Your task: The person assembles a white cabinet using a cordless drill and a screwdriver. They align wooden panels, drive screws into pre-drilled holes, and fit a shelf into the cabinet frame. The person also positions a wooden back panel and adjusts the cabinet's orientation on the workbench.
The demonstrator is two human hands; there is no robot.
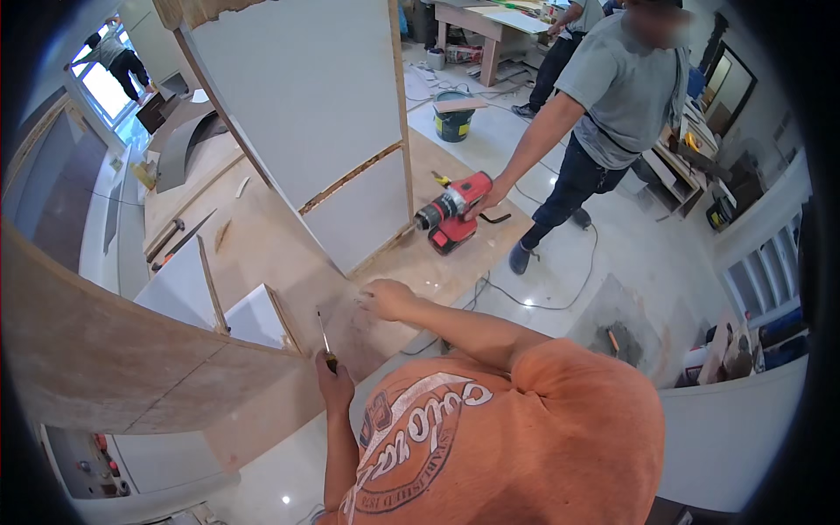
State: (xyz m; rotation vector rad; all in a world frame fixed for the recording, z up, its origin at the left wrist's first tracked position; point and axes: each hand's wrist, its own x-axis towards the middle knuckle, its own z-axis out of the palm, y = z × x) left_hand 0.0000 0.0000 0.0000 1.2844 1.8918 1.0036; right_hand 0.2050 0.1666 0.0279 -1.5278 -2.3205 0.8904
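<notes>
My left hand (334, 385) is wrapped round the dark handle of a screwdriver (327, 343), whose thin metal shaft points up and away. Held low over the wooden board (420, 331), my right hand (389, 300) has its fingers bent together; whatever may be between them is too small to make out. Just beyond it is the bottom corner of an upright white panel (306, 105) with raw wooden edges. To the right, a co-worker's hand (486, 201) grips a red cordless drill (455, 210), its chuck near the panel's lower edge.
A curved wooden piece (131, 350) fills the left side, beside small white box parts (258, 319). A hand saw (185, 238) lies farther left. Behind the drill stand a dark bucket (452, 122) and the co-worker (604, 114). A cable (560, 306) crosses the pale floor.
</notes>
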